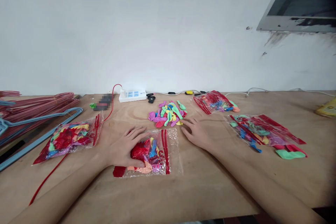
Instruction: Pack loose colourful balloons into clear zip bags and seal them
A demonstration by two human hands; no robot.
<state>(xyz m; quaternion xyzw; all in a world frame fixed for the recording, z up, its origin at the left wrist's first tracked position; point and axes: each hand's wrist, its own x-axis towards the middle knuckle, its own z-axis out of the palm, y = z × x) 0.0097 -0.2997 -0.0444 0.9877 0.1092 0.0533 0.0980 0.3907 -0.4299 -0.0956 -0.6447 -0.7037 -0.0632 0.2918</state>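
Soft, even light, small glints on the front bag (154,152), dark upper-right corner.

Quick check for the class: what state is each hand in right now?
Left hand: open, spread over the nearest balloon bag.
Right hand: open, at the edge of the loose balloon pile; whether it touches cannot be told.

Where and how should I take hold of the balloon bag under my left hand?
Probably pinch the bag by its clear flap from the right: that end lies flat beyond the red stripes, free of balloons, while your left hand rests on the opposite side.
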